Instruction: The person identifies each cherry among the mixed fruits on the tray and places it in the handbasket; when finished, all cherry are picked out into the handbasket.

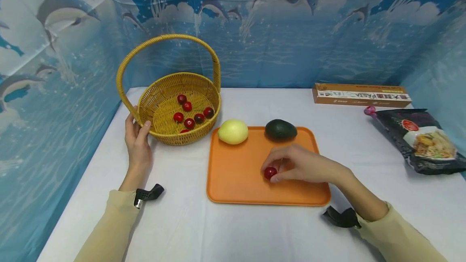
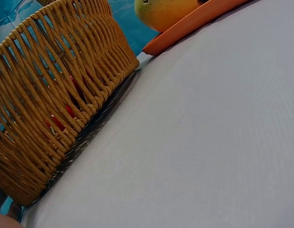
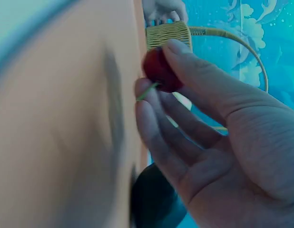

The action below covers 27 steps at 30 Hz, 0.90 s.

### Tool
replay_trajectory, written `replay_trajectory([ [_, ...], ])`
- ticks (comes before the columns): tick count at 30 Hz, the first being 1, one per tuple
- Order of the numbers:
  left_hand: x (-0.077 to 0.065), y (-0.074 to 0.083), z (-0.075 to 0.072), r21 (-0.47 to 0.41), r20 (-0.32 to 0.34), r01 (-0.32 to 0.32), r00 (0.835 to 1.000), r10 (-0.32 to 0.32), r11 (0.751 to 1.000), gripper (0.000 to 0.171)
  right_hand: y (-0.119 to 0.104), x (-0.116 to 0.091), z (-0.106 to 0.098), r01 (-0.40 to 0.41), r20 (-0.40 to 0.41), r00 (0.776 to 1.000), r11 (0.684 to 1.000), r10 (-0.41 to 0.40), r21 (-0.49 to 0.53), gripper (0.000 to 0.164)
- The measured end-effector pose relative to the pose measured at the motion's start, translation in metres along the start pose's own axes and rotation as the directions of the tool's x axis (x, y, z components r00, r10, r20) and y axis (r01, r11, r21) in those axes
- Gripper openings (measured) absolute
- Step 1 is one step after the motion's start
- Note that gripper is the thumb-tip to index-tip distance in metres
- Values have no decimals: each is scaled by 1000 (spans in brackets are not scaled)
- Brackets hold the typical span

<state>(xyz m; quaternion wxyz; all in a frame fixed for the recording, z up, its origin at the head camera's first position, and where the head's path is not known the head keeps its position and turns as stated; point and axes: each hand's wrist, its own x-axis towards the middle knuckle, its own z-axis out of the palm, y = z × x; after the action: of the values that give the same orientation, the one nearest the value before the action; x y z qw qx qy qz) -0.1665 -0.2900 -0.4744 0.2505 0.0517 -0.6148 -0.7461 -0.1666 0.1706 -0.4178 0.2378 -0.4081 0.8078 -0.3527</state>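
Note:
A yellow woven basket (image 1: 199,134) with a tall arched handle stands at the left and holds several dark red cherries (image 1: 189,123). My left hand (image 1: 138,146) grips its left side near the handle's foot, thumb over the rim. Over the orange tray (image 1: 233,185), my right hand (image 1: 300,165) pinches one cherry (image 1: 270,173) between thumb and fingers. That cherry (image 3: 161,71) shows a green stem in the right wrist view. A yellow lemon-like fruit (image 1: 233,132) lies on the tray's far left corner, and a dark green avocado (image 1: 280,130) lies along its far edge.
A long brown pasta box (image 1: 362,94) lies at the back right. In front of it is a black food packet (image 1: 422,140) with a pink tied end. Blue dolphin-print cloth (image 1: 269,43) walls in the white-covered table (image 1: 174,221) at the back and sides.

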Motion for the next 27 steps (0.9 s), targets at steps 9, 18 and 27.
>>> replay_trajectory([
  [9, -2, 0, 0, 1, 17, 6, 1000, -6, 1000, 61, -29, 39, -17, 115, -118, 986, 993, -117, -19, 33],
  [18, -1, 2, -3, 20, 20, 2, 1000, -3, 1000, 61, -51, 97, -34, 58, -242, 968, 998, -59, -9, 27],
  [27, -2, 1, -1, 16, 30, 9, 1000, -9, 1000, 60, -66, 151, -28, 88, -409, 905, 993, -115, -84, 27],
])
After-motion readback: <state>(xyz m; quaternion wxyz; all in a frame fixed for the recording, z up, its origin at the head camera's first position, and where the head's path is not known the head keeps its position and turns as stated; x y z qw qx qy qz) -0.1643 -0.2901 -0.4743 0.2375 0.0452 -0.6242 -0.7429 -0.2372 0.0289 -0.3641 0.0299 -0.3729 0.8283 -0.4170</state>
